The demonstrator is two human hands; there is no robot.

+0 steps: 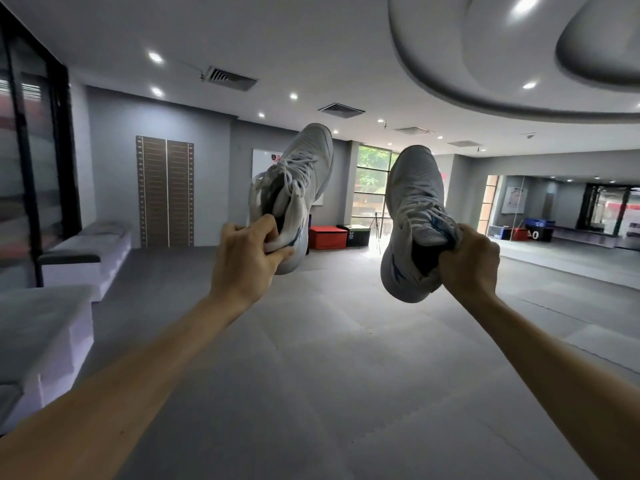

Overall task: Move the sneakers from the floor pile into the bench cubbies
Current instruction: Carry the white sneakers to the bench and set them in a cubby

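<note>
Grey matted floor, seamed in large tiles, spreading from 6 o'clock up to mid-frame. At 9 o'clock, white stepped blocks resting directly on it along the left wall, a farther white block behind them toward 10 o'clock. Near centre, just left of 12 o'clock, a red box set on the floor, a black box touching its right side. At 3 o'clock, dark boxes near the mirrored wall.

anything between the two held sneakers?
Nothing. In the head view an open gap separates the left sneaker from the right sneaker; only the far window shows through.
</note>
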